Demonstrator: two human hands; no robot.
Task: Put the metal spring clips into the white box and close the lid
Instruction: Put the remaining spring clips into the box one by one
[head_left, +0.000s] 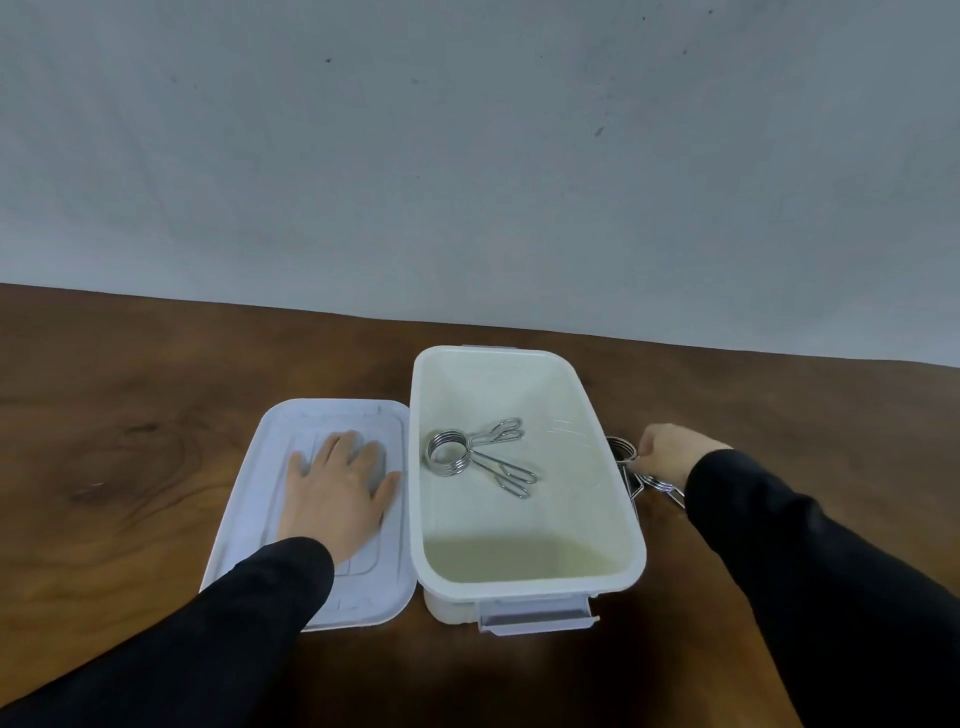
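The white box (613, 519) stands open at the middle of the wooden table. One metal spring clip (475, 457) lies inside it, its coil to the left and its handles to the right. The lid (249, 499) lies flat just left of the box, and my left hand (337, 488) rests palm down on it with fingers spread. Right of the box, my right hand (670, 452) closes its fingers on a second spring clip (631, 465) that lies on the table, partly hidden by the box wall and the hand.
The brown wooden table (130, 415) runs back to a grey wall (467, 156). A grey latch (537, 618) hangs at the near end of the box. Both of my sleeves are black.
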